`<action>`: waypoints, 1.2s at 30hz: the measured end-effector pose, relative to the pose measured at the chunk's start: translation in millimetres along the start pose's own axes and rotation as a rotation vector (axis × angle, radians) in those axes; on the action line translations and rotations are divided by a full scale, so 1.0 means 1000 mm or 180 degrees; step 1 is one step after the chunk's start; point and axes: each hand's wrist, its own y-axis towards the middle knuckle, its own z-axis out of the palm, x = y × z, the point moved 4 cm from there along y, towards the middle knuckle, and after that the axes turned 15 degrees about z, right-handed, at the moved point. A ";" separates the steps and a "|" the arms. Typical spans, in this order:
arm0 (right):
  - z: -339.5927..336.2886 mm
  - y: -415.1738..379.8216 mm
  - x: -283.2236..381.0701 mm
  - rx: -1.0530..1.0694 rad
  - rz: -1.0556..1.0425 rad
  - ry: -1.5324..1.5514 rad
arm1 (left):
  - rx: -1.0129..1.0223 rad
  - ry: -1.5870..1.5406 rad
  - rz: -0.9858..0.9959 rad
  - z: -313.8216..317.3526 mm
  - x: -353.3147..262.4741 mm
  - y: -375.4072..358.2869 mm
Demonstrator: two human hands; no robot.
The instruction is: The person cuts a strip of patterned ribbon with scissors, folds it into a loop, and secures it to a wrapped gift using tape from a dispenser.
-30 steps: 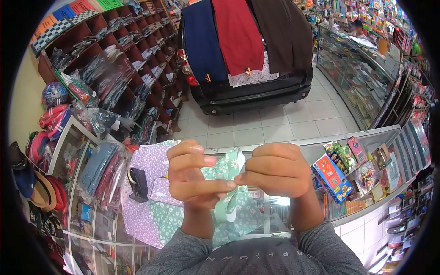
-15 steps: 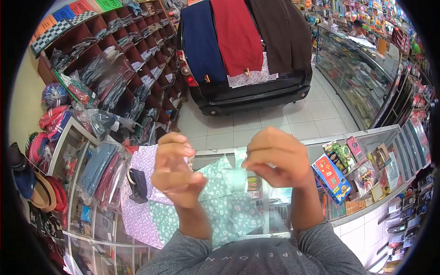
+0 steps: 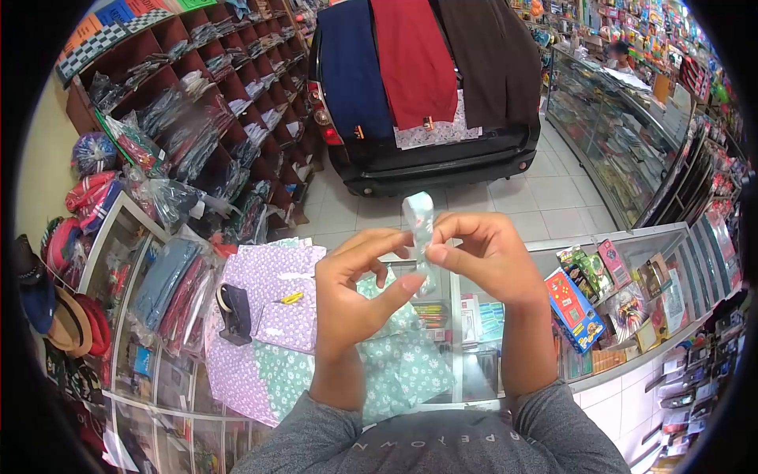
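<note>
A narrow strip of green floral paper (image 3: 421,229) stands upright over the glass counter, pinched between the thumb and fingers of my right hand (image 3: 483,257). Just left of the strip, my left hand (image 3: 367,288) has its thumb and fingers apart, the tips close to the strip. Beneath my hands lie green floral sheets (image 3: 403,367). Purple floral paper (image 3: 272,276) spreads to the left, with a yellow cutter (image 3: 291,299) on it and a dark tape dispenser (image 3: 234,312) at its left side.
Plastic-wrapped clothes (image 3: 178,288) are stacked at the left of the counter. Boxed toys (image 3: 575,308) lie on the glass at the right. Beyond the counter stands a black car rear (image 3: 442,162) draped with trousers. A person (image 3: 618,55) is behind the far showcase.
The green strip now stands upright, higher between my hands. My left hand has moved right toward it, uncovering the yellow cutter.
</note>
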 end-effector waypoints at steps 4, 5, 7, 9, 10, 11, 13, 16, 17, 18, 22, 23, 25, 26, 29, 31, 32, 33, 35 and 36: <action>0.004 0.001 -0.001 -0.0066 -0.0170 -0.0190 | -0.0171 0.0260 0.0025 0.001 0.005 -0.003; 0.005 0.001 -0.001 -0.0069 -0.0170 -0.0188 | -0.0225 0.0329 0.0022 0.001 0.005 -0.003; 0.005 0.002 -0.001 -0.0138 -0.0167 -0.0170 | -0.0330 0.0300 0.0010 0.003 0.003 -0.002; 0.003 0.003 -0.002 -0.0233 -0.0214 -0.0317 | -0.0347 0.0266 -0.0041 0.002 0.006 -0.002; 0.002 0.003 -0.002 -0.0324 -0.0259 -0.0467 | -0.0346 0.0266 -0.0040 0.002 0.006 -0.002; 0.002 0.003 -0.001 -0.0325 -0.0260 -0.0466 | -0.0361 0.0268 -0.0019 0.002 0.007 -0.003; 0.002 0.002 0.004 -0.0483 -0.0435 -0.0702 | -0.0376 0.0266 0.0002 0.001 0.008 -0.003; 0.005 0.001 0.004 -0.0240 -0.0396 -0.0243 | -0.0311 0.0283 -0.0044 0.001 0.008 -0.004; 0.006 0.001 0.003 -0.0240 -0.0394 -0.0239 | -0.0316 0.0250 -0.0118 0.001 0.008 -0.004; 0.004 0.002 0.002 -0.0331 -0.0410 -0.0292 | -0.0321 0.0214 -0.0190 0.002 0.008 -0.004; 0.002 0.001 0.003 -0.0544 -0.0418 -0.0444 | -0.0307 0.0227 -0.0211 -0.001 0.010 -0.006; 0.002 0.000 0.004 -0.0570 -0.0397 -0.0490 | -0.0306 0.0306 -0.0254 -0.002 0.010 -0.007; 0.004 0.001 0.003 -0.0591 -0.0346 -0.0539 | -0.0298 0.0383 -0.0296 -0.006 0.010 -0.008; 0.005 0.002 0.001 -0.0610 -0.0294 -0.0590 | -0.0190 0.0316 -0.0204 -0.007 0.010 -0.007; 0.005 0.003 -0.001 -0.0661 -0.0326 -0.0239 | -0.0104 0.0145 -0.0140 -0.007 0.008 -0.006; 0.003 0.002 0.000 -0.0608 -0.0233 -0.0109 | -0.0134 0.0044 -0.0162 -0.008 0.010 -0.005; 0.002 0.001 0.001 -0.0550 -0.0143 0.0016 | -0.0165 -0.0137 -0.0208 -0.010 0.014 -0.005; -0.001 -0.001 0.003 -0.0548 -0.0142 0.0018 | -0.0197 -0.0317 -0.0258 -0.011 0.017 -0.005; -0.002 -0.005 0.002 -0.0362 0.0351 0.0015 | -0.0282 -0.0442 -0.0259 -0.009 0.020 -0.002; -0.001 -0.006 0.004 -0.0359 0.0350 0.0011 | -0.0269 -0.0674 -0.0360 -0.009 0.025 -0.003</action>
